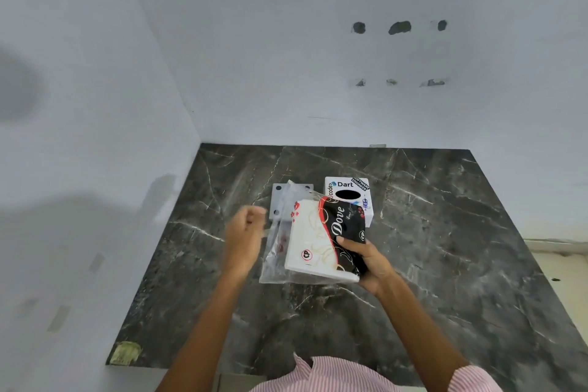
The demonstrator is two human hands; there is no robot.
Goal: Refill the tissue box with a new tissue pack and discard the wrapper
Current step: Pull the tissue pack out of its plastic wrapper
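A white tissue box [348,197] with stickers and a dark oval slot stands on the dark marble counter [445,232]. Its white lid panel [276,200] with corner holes lies flat to the left of it. My right hand [366,261] grips the lower right corner of the tissue pack [321,239], white and black with "Dove" printed on it, held above the counter. The clear plastic wrapper [275,251] hangs loose around the pack's left side. My left hand [245,232] is closed on the wrapper's left edge; it is blurred.
White walls close the counter in at the left and the back. A yellowish patch [125,353] marks the counter's front left corner. The counter's right edge drops off near a light ledge [556,247].
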